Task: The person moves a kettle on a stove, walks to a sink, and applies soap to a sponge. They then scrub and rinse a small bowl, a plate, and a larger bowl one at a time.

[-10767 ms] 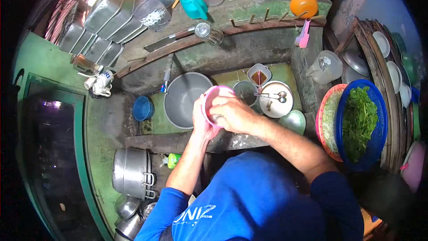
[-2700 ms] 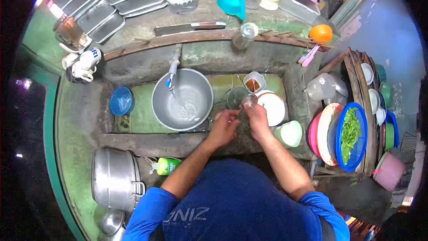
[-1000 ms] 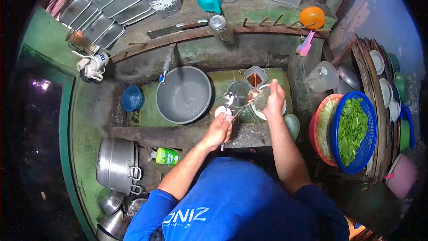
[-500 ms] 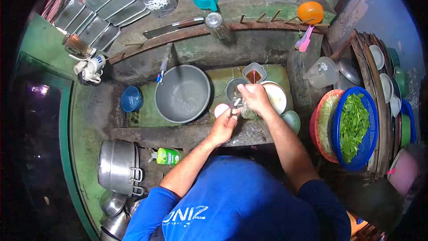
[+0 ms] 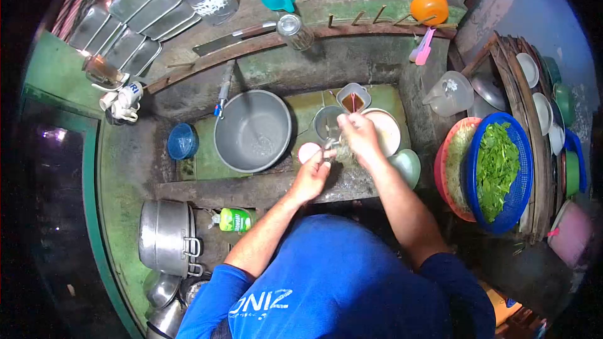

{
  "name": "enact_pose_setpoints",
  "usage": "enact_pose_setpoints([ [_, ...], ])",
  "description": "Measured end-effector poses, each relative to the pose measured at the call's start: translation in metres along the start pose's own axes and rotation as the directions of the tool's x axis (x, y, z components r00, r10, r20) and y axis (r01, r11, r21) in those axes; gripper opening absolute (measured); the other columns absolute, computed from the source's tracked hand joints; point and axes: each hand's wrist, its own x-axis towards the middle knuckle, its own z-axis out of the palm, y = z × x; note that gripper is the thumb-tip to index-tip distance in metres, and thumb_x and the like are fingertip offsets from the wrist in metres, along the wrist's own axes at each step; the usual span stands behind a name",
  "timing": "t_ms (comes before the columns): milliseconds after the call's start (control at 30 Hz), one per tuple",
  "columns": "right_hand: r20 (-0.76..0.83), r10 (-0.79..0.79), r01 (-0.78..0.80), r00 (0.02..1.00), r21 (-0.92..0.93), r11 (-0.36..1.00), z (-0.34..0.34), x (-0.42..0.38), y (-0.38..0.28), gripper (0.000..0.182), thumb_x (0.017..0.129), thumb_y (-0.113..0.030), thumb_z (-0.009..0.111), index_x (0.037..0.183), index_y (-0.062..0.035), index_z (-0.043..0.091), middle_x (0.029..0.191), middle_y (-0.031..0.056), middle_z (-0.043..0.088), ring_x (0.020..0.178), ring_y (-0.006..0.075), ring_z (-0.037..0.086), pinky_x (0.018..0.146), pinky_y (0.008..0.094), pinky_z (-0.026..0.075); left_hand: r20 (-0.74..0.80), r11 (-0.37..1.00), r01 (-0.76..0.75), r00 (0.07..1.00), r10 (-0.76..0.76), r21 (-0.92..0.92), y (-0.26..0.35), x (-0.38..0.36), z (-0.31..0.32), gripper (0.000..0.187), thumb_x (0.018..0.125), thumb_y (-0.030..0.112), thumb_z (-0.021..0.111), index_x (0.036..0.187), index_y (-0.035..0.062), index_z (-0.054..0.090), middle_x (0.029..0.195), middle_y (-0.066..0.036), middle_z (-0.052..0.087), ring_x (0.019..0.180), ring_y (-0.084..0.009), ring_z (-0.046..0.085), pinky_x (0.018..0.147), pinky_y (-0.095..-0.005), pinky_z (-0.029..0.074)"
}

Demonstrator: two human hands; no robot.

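My left hand (image 5: 311, 177) and my right hand (image 5: 359, 138) are close together over the front ledge of the sink, both with fingers closed. Between them shows a small shiny, whitish thing (image 5: 331, 143), too blurred to name. Pale netting or suds (image 5: 343, 158) hangs below my right hand. Just beyond the hands stand a grey bowl (image 5: 326, 120), a square container of brown liquid (image 5: 353, 97) and a whitish plate (image 5: 391, 130). A small pink-rimmed dish (image 5: 309, 152) lies behind my left fingers.
Left in the sink are a large grey basin (image 5: 254, 141) and a blue bowl (image 5: 183, 141). At right, a blue basket of leafy greens (image 5: 499, 172) overlaps a red basket (image 5: 447, 169). A metal pot (image 5: 164, 237) and a green bottle (image 5: 234, 220) sit below the ledge at left.
The view has shifted slightly. My hands stay close together, with my right hand blurred by motion and turned a little; the whitish thing between them shows less clearly.
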Motion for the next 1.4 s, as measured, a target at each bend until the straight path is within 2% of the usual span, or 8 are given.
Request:
enact_pose_setpoints([
  [67,-0.005,0.047,-0.045,0.999,-0.384,0.922,0.004,0.001,-0.010,0.041,0.088,-0.035,0.062,0.067,0.0000,0.060,0.054,0.0131,0.055,0.052,0.0197,0.055,0.052,0.0375,0.041,-0.016,0.958,-0.138,0.989,0.146,0.251,-0.008,0.000,0.000,0.031,0.097,0.003,0.042,0.126,0.0037,0.052,0.100,-0.007,0.063,0.089,-0.0157,0.061,0.079,-0.0301,0.048],
  [367,0.116,0.345,-0.346,0.932,0.576,0.741,-0.018,0.015,0.010,0.035,0.092,-0.036,0.060,0.080,-0.0032,0.062,0.076,0.0019,0.059,0.067,0.0140,0.055,0.061,0.0329,0.046,0.025,0.931,0.353,0.936,-0.352,-0.095,0.015,-0.003,-0.013,0.033,0.098,0.006,0.040,0.129,0.0042,0.051,0.118,-0.010,0.061,0.106,-0.0174,0.057,0.093,-0.0310,0.043],
  [500,-0.053,-0.132,0.100,0.990,-0.401,0.910,0.018,-0.003,0.002,0.037,0.091,-0.034,0.060,0.075,-0.0007,0.062,0.064,0.0039,0.061,0.061,0.0163,0.059,0.058,0.0355,0.046,0.006,0.973,-0.121,0.992,0.123,0.195,0.019,-0.004,0.003,0.038,0.097,0.008,0.042,0.135,0.0048,0.048,0.129,-0.013,0.056,0.123,-0.0224,0.049,0.106,-0.0338,0.034],
  [600,0.011,0.297,-0.297,0.955,-0.001,0.955,0.012,0.013,-0.013,0.038,0.092,-0.034,0.058,0.070,-0.0026,0.061,0.060,0.0015,0.057,0.053,0.0112,0.053,0.050,0.0310,0.041,0.019,0.981,-0.105,0.994,0.103,0.164,0.008,-0.009,-0.005,0.038,0.097,0.007,0.042,0.134,0.0062,0.049,0.127,-0.013,0.058,0.121,-0.0223,0.051,0.105,-0.0337,0.034],
  [933,-0.102,0.018,-0.021,0.995,-0.027,0.999,0.020,0.012,-0.019,0.036,0.092,-0.030,0.059,0.071,-0.0005,0.061,0.060,0.0063,0.059,0.054,0.0125,0.053,0.053,0.0315,0.042,-0.029,0.996,-0.053,0.998,0.055,0.066,0.012,-0.006,0.000,0.037,0.098,0.011,0.044,0.135,0.0060,0.049,0.133,-0.012,0.054,0.126,-0.0214,0.046,0.108,-0.0338,0.031],
  [1167,0.261,0.486,-0.441,0.834,0.845,0.304,0.002,0.001,-0.051,0.039,0.094,-0.044,0.054,0.084,-0.0061,0.055,0.068,0.0077,0.058,0.061,0.0218,0.059,0.057,0.0364,0.052,0.204,0.711,0.385,0.921,-0.331,-0.588,0.049,-0.012,-0.001,0.035,0.101,0.017,0.041,0.136,0.0144,0.044,0.060,0.006,0.033,0.044,-0.0044,0.023,0.036,-0.0200,0.023],
  [1267,0.016,0.019,-0.024,1.000,0.374,0.927,0.018,-0.014,-0.005,0.035,0.094,-0.035,0.056,0.080,-0.0032,0.056,0.070,0.0106,0.062,0.060,0.0256,0.060,0.057,0.0364,0.050,0.169,0.859,0.327,0.945,-0.282,-0.394,0.037,-0.006,0.010,0.044,0.101,0.016,0.038,0.141,0.0283,0.025,0.062,0.004,0.037,0.046,-0.0059,0.033,0.038,-0.0208,0.029],
  [1400,-0.066,-0.526,0.462,0.848,-0.393,0.795,0.020,-0.005,-0.019,0.029,0.087,-0.023,0.065,0.069,-0.0038,0.052,0.059,0.0162,0.053,0.055,0.0343,0.056,0.052,0.0406,0.044,0.126,0.838,0.334,0.942,-0.311,-0.431,0.037,-0.011,0.013,0.033,0.102,0.016,0.037,0.134,0.0226,0.035,0.061,0.006,0.033,0.044,-0.0054,0.028,0.035,-0.0215,0.024],
])
